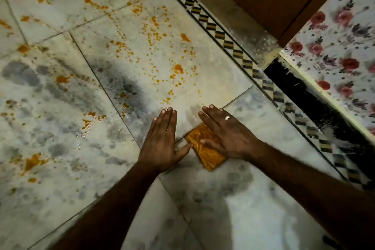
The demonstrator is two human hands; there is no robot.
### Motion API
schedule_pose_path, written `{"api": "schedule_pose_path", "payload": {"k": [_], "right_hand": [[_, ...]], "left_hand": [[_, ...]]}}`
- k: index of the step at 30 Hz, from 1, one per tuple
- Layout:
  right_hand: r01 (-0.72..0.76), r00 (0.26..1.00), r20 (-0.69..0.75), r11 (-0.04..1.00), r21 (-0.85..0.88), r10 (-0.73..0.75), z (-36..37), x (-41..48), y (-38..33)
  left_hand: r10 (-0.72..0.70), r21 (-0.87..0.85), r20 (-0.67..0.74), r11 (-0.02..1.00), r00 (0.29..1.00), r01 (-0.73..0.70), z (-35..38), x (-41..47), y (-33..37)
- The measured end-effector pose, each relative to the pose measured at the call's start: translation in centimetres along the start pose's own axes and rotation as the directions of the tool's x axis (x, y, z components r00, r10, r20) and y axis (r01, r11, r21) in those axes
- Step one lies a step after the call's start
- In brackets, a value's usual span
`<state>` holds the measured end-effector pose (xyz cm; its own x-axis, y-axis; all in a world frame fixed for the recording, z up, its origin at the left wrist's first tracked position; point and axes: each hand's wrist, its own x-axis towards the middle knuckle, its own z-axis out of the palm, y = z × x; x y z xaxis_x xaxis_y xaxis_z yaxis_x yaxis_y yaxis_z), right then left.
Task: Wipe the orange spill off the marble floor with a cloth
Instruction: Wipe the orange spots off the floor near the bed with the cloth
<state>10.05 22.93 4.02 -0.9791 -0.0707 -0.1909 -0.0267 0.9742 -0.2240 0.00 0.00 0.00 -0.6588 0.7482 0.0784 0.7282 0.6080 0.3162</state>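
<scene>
Cloth (pixel 206 153), orange and folded, lies on the marble floor (pixel 263 209) under the right hand (pixel 227 136), whose straight fingers press flat across it. Just left of the cloth the left hand (pixel 162 140) lies palm-down, fingers straight and together, thumb at the cloth's edge. Beyond the cloth the orange spill (pixel 154 46) spatters the floor.

Open floor (pixel 203 79) ahead of hands (pixel 194 140)
</scene>
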Motion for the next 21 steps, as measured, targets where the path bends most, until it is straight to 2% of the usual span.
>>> {"api": "schedule_pose_path", "payload": {"k": [7,16,21], "right_hand": [[0.115,0.99,0.106,0.973,-0.199,-0.095,5.9,-1.6,2.4],[0.099,0.994,-0.015,0.96,-0.26,-0.107,8.2,-2.0,1.7],[0.082,0.994,-0.044,0.96,-0.268,-0.098,9.0,-1.5,0.7]], "left_hand": [[-0.093,0.043,0.032,0.995,0.995,0.091,3.5,-2.2,-1.7],[-0.135,0.111,-0.1,0.983,0.986,0.146,4.8,-4.1,-2.7],[-0.177,0.159,-0.121,0.968,0.977,0.195,5.2,-4.8,-3.5]]}}
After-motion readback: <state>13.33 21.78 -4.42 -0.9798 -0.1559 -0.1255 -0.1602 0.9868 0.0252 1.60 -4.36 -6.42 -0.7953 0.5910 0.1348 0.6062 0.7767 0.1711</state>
